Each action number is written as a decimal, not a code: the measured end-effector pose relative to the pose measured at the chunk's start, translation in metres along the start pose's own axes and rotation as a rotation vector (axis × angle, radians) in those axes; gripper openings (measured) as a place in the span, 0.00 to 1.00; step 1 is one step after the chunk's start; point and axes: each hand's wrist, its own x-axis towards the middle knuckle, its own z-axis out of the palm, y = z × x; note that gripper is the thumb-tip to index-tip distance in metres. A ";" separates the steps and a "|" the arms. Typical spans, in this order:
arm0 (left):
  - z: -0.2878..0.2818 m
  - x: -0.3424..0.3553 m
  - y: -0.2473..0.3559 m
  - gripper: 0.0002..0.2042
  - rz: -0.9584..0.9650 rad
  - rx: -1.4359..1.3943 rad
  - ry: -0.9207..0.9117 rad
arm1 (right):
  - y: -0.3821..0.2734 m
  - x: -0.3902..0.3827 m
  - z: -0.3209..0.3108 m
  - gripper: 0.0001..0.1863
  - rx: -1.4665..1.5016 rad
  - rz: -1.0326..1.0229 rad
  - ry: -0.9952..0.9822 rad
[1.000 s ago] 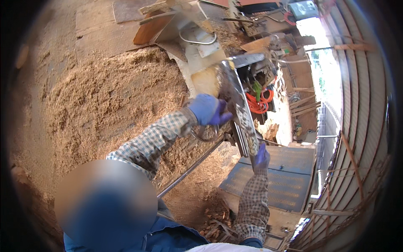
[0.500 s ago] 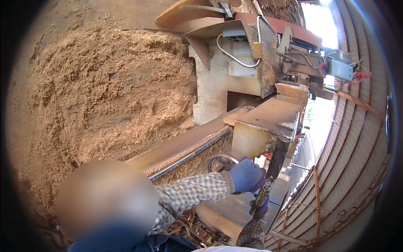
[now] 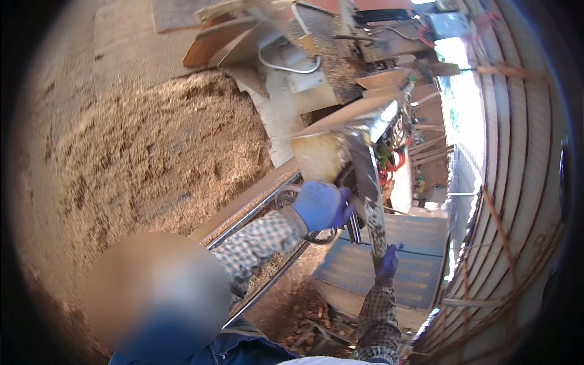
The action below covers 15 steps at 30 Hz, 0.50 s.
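My left hand [image 3: 319, 205], in a blue glove, is curled over a curved metal handwheel [image 3: 286, 193] beside a pale, stained machine housing [image 3: 313, 152]. My right hand [image 3: 387, 261], gloved in purple-blue, is closed on the lower end of a long, mottled metal bar [image 3: 372, 201] that runs up along the housing's right side. A metal rail [image 3: 240, 216] runs diagonally beside the wheel, partly behind my left forearm. What my left fingertips touch is partly hidden.
Heaped sawdust [image 3: 152, 146] lies at the left. Machinery with a white cable [image 3: 286, 67] and a grey box [image 3: 449, 24] is at the top. Orange coiled hose [image 3: 389, 167] hangs behind the bar. A blue-grey panel [image 3: 413, 255] is below right, and a corrugated wall [image 3: 517, 152] curves along the right.
The view swung toward the machinery and partly back. My left hand sits lower in the picture than a second ago, still by the handwheel. My right hand stays on the bar.
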 end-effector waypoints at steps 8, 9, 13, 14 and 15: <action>0.009 0.003 0.006 0.16 0.010 0.422 -0.039 | -0.041 0.004 0.012 0.14 0.019 0.120 0.232; 0.011 0.003 0.005 0.16 0.025 0.454 -0.029 | -0.042 0.005 0.010 0.12 0.047 0.082 0.252; 0.012 0.001 0.006 0.14 0.042 0.570 -0.060 | -0.048 0.003 0.013 0.08 0.109 0.038 0.289; 0.009 0.000 0.007 0.14 0.031 0.602 -0.086 | -0.056 0.001 0.011 0.08 0.094 0.051 0.300; 0.007 -0.001 0.006 0.13 0.070 0.593 -0.077 | -0.058 0.001 0.008 0.09 0.084 0.057 0.290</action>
